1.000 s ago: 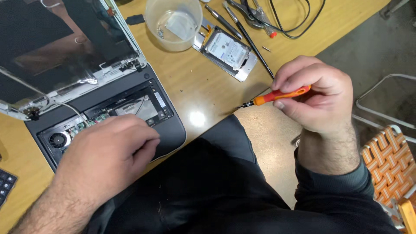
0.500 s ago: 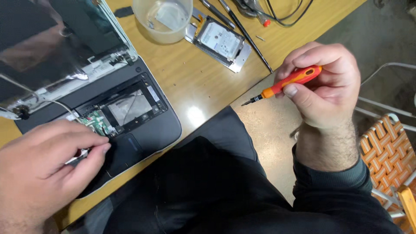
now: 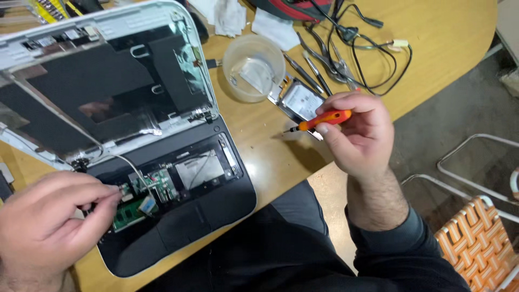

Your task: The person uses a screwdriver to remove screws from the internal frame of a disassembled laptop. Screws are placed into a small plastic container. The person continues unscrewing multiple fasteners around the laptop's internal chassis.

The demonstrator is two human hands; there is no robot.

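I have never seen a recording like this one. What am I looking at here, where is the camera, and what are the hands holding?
There is no machine here: a person works with two bare hands, filmed by a camera worn on the head and looking down. On the wooden table lies an opened laptop with its inner boards exposed. The left hand pinches something small at the green boards; what exactly, I cannot tell. The right hand holds an orange screwdriver above the table. Behind it lie a clear plastic cup, a metal hard drive, pliers and black cables. An orange woven chair stands at the right.
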